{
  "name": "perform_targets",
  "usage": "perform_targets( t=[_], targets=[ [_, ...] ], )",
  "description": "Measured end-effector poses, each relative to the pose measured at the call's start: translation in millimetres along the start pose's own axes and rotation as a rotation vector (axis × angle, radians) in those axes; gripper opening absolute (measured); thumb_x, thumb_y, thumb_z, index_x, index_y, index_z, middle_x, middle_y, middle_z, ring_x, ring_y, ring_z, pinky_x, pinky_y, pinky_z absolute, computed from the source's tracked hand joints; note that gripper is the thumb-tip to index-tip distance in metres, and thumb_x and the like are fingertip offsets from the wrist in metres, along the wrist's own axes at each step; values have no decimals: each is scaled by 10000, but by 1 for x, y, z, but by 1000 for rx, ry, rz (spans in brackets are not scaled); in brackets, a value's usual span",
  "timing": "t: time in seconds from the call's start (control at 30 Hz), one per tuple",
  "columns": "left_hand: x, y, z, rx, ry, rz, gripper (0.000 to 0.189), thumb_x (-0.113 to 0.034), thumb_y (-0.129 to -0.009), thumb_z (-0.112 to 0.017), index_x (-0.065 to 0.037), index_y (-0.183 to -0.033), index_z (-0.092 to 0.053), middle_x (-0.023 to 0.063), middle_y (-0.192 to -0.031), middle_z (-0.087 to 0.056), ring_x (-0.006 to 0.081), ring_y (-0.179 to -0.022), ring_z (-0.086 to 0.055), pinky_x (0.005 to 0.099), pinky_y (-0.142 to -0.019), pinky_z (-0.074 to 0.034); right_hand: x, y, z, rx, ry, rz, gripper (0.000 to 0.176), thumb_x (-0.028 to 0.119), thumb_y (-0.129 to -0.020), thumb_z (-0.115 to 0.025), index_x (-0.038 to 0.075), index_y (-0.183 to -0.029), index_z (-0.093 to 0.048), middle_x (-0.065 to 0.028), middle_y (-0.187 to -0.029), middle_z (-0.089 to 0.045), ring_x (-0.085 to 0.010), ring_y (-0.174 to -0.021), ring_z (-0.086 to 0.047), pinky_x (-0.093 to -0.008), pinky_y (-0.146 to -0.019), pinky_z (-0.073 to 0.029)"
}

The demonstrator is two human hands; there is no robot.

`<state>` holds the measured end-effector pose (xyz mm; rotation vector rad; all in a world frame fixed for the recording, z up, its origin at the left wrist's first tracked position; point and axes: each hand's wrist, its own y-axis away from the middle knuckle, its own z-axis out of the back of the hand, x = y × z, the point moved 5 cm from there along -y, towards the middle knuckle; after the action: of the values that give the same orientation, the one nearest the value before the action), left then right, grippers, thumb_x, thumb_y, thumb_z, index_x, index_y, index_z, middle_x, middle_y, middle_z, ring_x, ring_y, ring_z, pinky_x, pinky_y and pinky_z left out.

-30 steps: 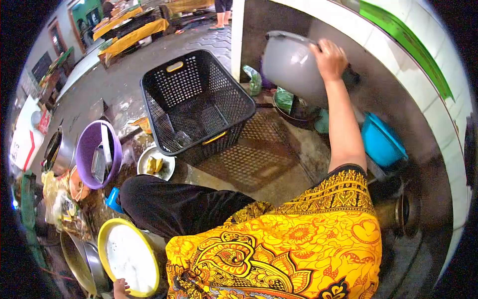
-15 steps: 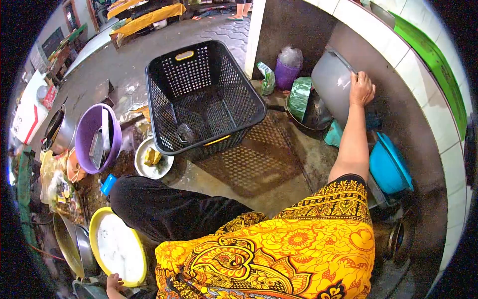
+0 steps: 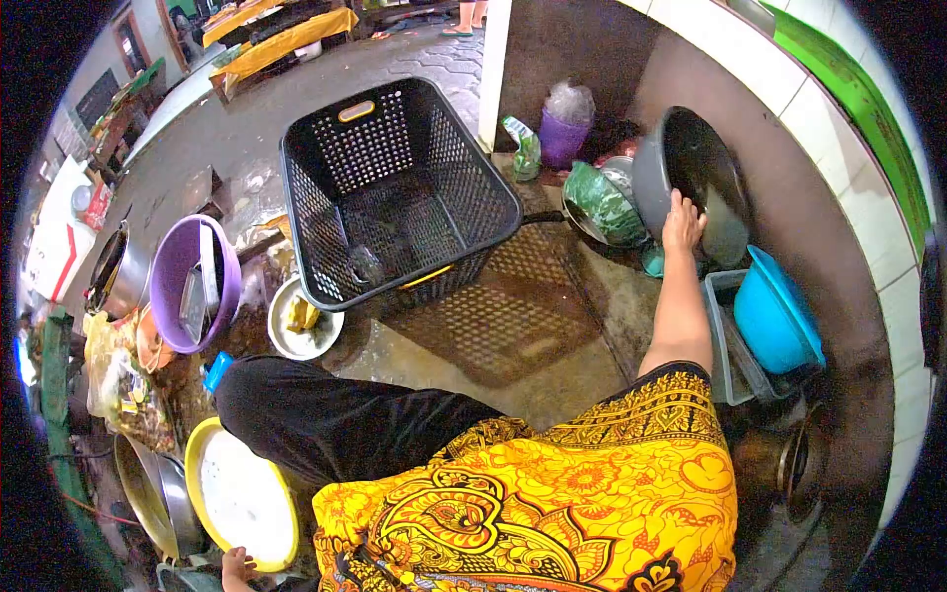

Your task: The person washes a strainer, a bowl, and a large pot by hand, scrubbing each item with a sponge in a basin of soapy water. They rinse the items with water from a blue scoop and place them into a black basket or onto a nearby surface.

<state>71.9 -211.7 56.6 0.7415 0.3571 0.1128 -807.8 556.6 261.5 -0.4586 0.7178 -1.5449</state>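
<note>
One view only, head camera, looking down.

Landmark: black basket (image 3: 365, 148), standing empty on the wet floor.

Right hand (image 3: 683, 222): reached out past the basket's right side. The fingers are stretched almost flat on the lower rim of the grey basin (image 3: 646, 183). It looks like a steadying touch rather than a clamp; the thumb is hidden, so a pinch cannot be ruled out.

Grey basin: tipped on edge to the right of the basket, mouth facing the camera, back against the wall. It sits just behind a pan with a green bag (image 3: 604, 202).

Blue bowl (image 3: 774, 316): right of the basket and nearer the person, propped in a grey tub (image 3: 725, 335).

Left hand (image 3: 237, 567): barely in frame, well below and left of the basket, at the edge of the yellow-rimmed tray (image 3: 242, 498). How far it is open cannot be told.

Judgement on the step: the basin seems to be being settled on its rim.
- Keep the palm low on the rim until the back bears fully on the wall.
- Check that the bottom edge is not riding on the pan, since wet plastic on wet metal would slide.
- Ease pressure off slowly and watch for any roll.
</note>
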Motion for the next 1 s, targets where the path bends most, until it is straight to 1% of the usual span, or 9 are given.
perform_targets(
  t=[0.07, 0.43, 0.53, 0.6, 0.7, 0.77, 0.83, 0.93, 1.0],
  targets=[
    [-4, 0, 1, 1, -8, -6, 284, -283, -858, -546, -49, -997, -627, 75, -870, -637, 206, -711, -605, 371, -564, -486, -6, 1, -11, 77, 104, -90, 248, 144, -903, -430, 204, -1121, -532, -81, -1016, -571, -260, -987, -550, -457, -839, -380],
    [11, -15, 10, 14, 27, -79, 322, -323, -869, -549, -55, -1030, -624, 73, -910, -640, 199, -739, -606, 368, -589, -498, 8, -9, 9, 107, 65, -293, 426, 223, -854, -543, 197, -1272, -462, -80, -1164, -545, -278, -1075, -515, -507, -904, -326],
    [25, -20, 14, -10, -24, -144, 333, -334, -872, -549, -56, -1039, -624, 72, -921, -641, 197, -746, -606, 367, -596, -501, -1, -10, -11, -487, -233, 67, 242, 87, -785, -531, 65, -1005, -629, -135, -999, -623, -346, -857, -595, -467, -808, -431],
    [26, -15, 15, -30, -85, -168, 340, -341, -875, -550, -57, -1045, -623, 72, -928, -642, 195, -751, -606, 367, -601, -504, -12, -15, -27, 21, -126, -263, 538, 56, -735, -519, 87, -1271, -491, -115, -1255, -514, -298, -1193, -445, -471, -999, -310],
    [8, 0, 24, -16, -94, -136, 350, -352, -878, -551, -58, -1054, -622, 71, -938, -643, 193, -759, -607, 366, -607, -507, -23, -26, -41, -161, -24, 116, 580, 110, -732, -549, 117, -1305, -457, -116, -1304, -469, -335, -1175, -451, -503, -992, -323],
    [-2, 19, 30, -24, 127, -8, 310, -344, -872, -513, -98, -1030, -612, 71, -847, -623, 192, -692, -571, 364, -597, -462, -21, -20, -42, -281, 132, -59, 531, 175, -742, -556, 183, -1271, -506, -60, -1272, -513, -313, -1160, -472, -488, -936, -381],
    [-10, 25, 25, 2, 10, -32, 334, -363, -868, -535, -122, -1089, -601, 60, -852, -618, 190, -703, -569, 375, -577, -457, 23, 1, 46, -51, 183, -95, 440, 190, -751, -581, 177, -1191, -571, -36, -1197, -565, -302, -1122, -504, -473, -901, -407],
    [61, -64, 29, 53, -27, -100, 332, -377, -874, -512, -106, -1055, -575, 73, -832, -592, 199, -697, -576, 373, -557, -455, 65, 25, 110, -182, -18, 32, 283, 157, -743, -629, 113, -1022, -642, -127, -1051, -615, -341, -1010, -564, -462, -869, -426],
    [49, -75, 36, 70, -3, -122, 347, -381, -878, -510, -93, -1065, -563, 79, -847, -591, 198, -696, -575, 373, -552, -454, 50, 33, 55, -126, -83, -67, 355, 140, -722, -635, 120, -1077, -620, -149, -1157, -554, -336, -1094, -504, -450, -923, -385]
  ],
)
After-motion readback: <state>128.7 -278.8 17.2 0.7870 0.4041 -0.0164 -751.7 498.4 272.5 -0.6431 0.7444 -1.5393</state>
